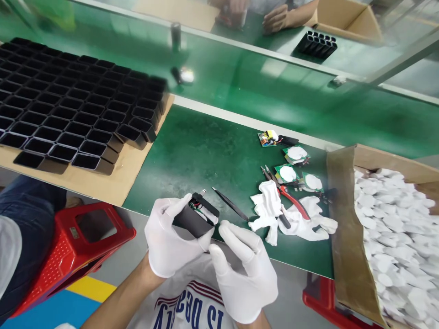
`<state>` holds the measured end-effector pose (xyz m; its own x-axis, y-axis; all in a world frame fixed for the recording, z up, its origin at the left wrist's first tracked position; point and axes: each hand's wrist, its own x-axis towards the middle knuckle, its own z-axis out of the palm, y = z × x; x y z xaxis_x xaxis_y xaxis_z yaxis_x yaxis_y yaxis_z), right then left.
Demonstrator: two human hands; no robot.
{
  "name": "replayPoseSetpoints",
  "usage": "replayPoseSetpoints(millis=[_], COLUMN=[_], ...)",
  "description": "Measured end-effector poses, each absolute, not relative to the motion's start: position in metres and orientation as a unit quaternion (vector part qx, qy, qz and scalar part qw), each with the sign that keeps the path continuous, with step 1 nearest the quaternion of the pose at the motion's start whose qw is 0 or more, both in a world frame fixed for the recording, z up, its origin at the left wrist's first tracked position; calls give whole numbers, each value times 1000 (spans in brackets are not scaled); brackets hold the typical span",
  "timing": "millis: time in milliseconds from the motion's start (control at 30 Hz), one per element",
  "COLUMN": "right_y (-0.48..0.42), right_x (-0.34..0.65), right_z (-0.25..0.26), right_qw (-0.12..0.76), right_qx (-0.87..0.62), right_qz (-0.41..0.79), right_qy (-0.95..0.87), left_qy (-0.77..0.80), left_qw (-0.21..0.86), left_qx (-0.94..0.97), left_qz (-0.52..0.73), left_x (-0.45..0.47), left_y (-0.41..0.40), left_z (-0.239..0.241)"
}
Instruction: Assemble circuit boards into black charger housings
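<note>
My left hand [164, 249], in a white glove, is wrapped round a black plastic case [191, 221]. Through the case's open end show wires, part of a green circuit board and something white, and a black end piece [207, 205] sits tilted at its rim. My right hand [245, 269], gloved too, is just right of the case with thumb and fingers apart and nothing between them. Black tweezers [230, 204] lie on the green mat beyond my hands. Further right are red-handled pliers [294, 203] and loose white gloves [266, 205].
Rows of open black cases [73, 121] stand on cardboard at left. Several circuit boards with white pads [287, 173] lie at right, beside a carton [346, 237] full of white pieces. A conveyor belt [236, 84] runs behind. Another person's hand [275, 19] is across it.
</note>
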<state>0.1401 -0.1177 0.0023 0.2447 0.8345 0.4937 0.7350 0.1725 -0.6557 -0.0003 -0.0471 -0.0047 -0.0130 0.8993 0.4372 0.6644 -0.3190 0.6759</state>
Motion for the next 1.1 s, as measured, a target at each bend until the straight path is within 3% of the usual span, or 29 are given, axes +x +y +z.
replayPoseSetpoints(millis=[500,933,1100], right_y=[-102,-98,-82], right_x=[148,155,152], right_z=[15,4,-5], right_qw=[515,420,416], right_qx=[-642,-654,-669], right_qz=[57,-33,14], right_qy=[-566,-628,-615], left_qy=[550,559,560], left_qw=[109,75,77], left_qx=[715,722,711], left_qz=[418,401,419], left_x=[7,10,12], left_y=[-54,-53,-42], left_z=[-9,-11,-19])
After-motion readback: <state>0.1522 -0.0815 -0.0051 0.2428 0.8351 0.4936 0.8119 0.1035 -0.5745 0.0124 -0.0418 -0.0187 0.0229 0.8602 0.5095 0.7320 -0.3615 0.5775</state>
